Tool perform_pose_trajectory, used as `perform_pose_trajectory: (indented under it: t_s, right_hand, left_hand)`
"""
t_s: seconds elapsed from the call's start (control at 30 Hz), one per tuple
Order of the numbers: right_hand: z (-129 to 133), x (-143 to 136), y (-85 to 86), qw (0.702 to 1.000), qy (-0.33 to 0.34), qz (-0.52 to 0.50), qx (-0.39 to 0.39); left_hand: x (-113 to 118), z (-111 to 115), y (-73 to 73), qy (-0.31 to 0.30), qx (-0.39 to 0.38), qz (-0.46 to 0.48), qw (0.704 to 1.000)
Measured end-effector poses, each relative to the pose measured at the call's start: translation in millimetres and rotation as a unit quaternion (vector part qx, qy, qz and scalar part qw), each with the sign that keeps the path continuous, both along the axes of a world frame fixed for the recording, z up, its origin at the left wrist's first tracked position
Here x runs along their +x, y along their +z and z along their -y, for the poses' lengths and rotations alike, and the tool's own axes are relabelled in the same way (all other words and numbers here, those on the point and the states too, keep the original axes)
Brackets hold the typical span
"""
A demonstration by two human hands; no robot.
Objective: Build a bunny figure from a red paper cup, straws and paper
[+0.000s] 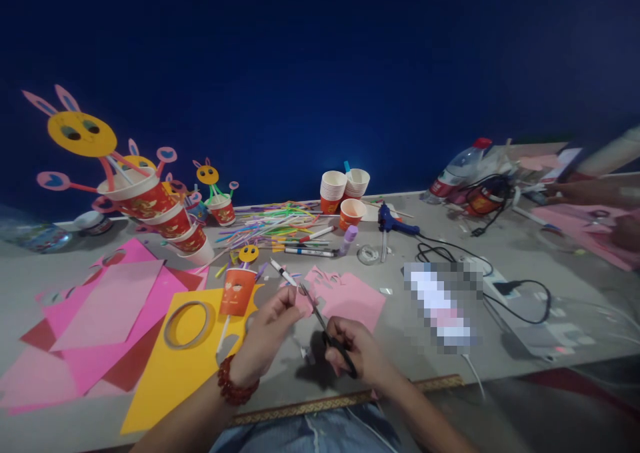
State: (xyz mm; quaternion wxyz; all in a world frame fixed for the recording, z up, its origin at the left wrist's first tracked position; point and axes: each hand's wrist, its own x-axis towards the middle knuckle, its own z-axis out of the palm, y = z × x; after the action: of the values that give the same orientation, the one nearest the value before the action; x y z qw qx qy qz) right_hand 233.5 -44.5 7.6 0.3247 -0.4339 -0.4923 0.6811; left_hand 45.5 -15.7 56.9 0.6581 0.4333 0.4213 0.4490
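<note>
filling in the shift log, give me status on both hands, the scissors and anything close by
Left hand pinching small pink piece. Right hand gripping scissors, blades at that piece. Pink sheet and white marker close beyond.

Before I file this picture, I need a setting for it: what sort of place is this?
Most likely a craft table, perhaps in a small workshop: scissors in the right hand, a glue gun, and paper cups with yellow faces.
</note>
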Motion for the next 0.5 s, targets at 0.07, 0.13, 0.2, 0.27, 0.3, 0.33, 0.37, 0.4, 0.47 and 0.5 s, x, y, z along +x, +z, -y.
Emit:
perform_pose_trajectory:
  t_s: [0.07,0.13,0.2,0.27,0.3,0.33,0.37,0.4,0.47,0.5]
  right_hand:
    - [-0.1,1.5,-1.4,1.0,0.005,0.006,0.006]
    - [-0.3,2.8,-2.1,1.0,0.008,0.012,0.011]
    - [-0.7,3.9,-1.9,1.0,0.01,0.018,0.013]
    - [-1.4,5.0,-1.0,1.0,0.016,0.02,0.015]
    - [-1.8,5.5,-0.5,0.999,0.02,0.02,0.016]
    - [-2.1,6.0,0.0,0.999,0.024,0.021,0.017]
    - [-2.4,6.5,0.4,0.999,0.026,0.022,0.017]
    - [-2.5,6.8,0.8,0.999,0.026,0.024,0.017]
    - [-2.5,7.3,1.2,0.999,0.026,0.029,0.016]
    - [-2.4,7.4,1.4,0.999,0.024,0.03,0.016]
  left_hand:
    - [-1.2,-0.5,1.7,-0.005,-0.005,-0.006,1.0]
    - [-2.2,-1.0,3.0,-0.009,-0.01,-0.009,1.0]
    - [-3.0,-1.4,3.9,-0.012,-0.011,-0.009,1.0]
    - [-3.6,-1.9,4.4,-0.016,-0.012,-0.008,1.0]
    - [-4.0,-2.3,4.7,-0.018,-0.014,-0.008,1.0]
    - [-4.6,-2.6,4.9,-0.02,-0.017,-0.007,1.0]
    - [-5.2,-3.1,5.2,-0.023,-0.019,-0.008,1.0]
    - [-6.1,-3.6,5.6,-0.027,-0.021,-0.011,0.999]
    - [-8.1,-4.6,6.8,-0.036,-0.015,-0.02,0.999]
    - [-9.3,-5.1,7.5,-0.042,-0.01,-0.026,0.999]
